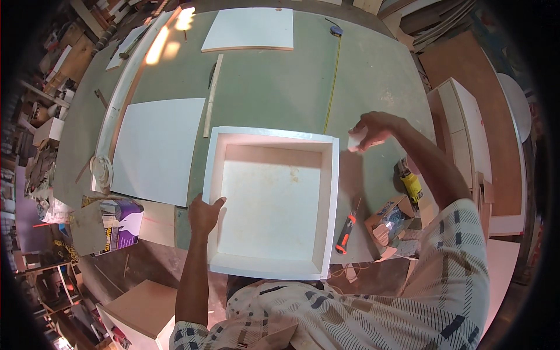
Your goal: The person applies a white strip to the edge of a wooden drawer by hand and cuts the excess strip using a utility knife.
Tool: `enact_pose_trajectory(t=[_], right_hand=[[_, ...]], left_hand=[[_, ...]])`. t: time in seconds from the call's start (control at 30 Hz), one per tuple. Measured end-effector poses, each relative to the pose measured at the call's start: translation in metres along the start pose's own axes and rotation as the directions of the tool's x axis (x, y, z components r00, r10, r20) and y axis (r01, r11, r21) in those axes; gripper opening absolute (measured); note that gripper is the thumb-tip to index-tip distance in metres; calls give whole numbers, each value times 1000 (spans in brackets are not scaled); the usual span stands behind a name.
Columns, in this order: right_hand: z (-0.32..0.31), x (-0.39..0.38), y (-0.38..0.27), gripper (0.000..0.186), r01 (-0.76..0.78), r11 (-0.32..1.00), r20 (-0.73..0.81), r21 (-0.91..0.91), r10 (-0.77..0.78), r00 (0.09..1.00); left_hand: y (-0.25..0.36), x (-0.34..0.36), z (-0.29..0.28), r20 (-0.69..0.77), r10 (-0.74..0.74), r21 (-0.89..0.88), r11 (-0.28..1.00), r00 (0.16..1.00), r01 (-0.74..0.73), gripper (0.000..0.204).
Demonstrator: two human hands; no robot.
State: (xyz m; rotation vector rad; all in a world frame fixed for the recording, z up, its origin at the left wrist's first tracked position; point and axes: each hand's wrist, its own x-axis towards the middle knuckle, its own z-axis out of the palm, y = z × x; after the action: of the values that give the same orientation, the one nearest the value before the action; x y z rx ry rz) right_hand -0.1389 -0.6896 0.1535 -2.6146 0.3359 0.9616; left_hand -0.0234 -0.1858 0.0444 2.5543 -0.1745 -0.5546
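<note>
A white open box (274,207) with raised walls rests near the front edge of the green work table. My left hand (204,216) grips its left wall, thumb over the rim. My right hand (373,128) is raised beyond the box's upper right corner, fingers closed on a small white piece (356,140) that I cannot make out clearly. Right of the box lies an orange-and-black screwdriver or similar tool (347,233).
White panels (157,146) (248,29), a wooden strip (212,96) and a tape measure (336,31) lie on the table (291,87). Right are a yellow power tool (410,185) and torn carton (389,221). A purple carton (119,227) sits at left; boards (496,146) stand far right.
</note>
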Motion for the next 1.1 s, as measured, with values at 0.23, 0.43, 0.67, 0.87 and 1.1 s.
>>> enact_pose_trajectory(t=[0.23, 0.43, 0.67, 0.87, 1.1], right_hand=[[38, -10, -30, 76, 127, 984, -391, -128, -167, 905], [62, 8, -70, 72, 189, 947, -462, -258, -293, 837], [60, 60, -126, 74, 293, 920, -467, -261, -386, 796], [71, 8, -50, 76, 120, 945, -394, -305, -240, 887], [32, 83, -157, 73, 270, 947, -398, -176, -319, 860]], left_hand=[[-10, 3, 3, -69, 54, 26, 998, 996, -52, 68], [-17, 7, 9, 7, 0, 4, 1000, 1000, 0, 73], [-13, 7, 7, 58, -28, 5, 1000, 998, 27, 84], [-7, 1, -6, 70, -24, -41, 999, 997, 27, 78], [-8, 2, 1, 36, -9, -30, 1000, 999, 10, 73]])
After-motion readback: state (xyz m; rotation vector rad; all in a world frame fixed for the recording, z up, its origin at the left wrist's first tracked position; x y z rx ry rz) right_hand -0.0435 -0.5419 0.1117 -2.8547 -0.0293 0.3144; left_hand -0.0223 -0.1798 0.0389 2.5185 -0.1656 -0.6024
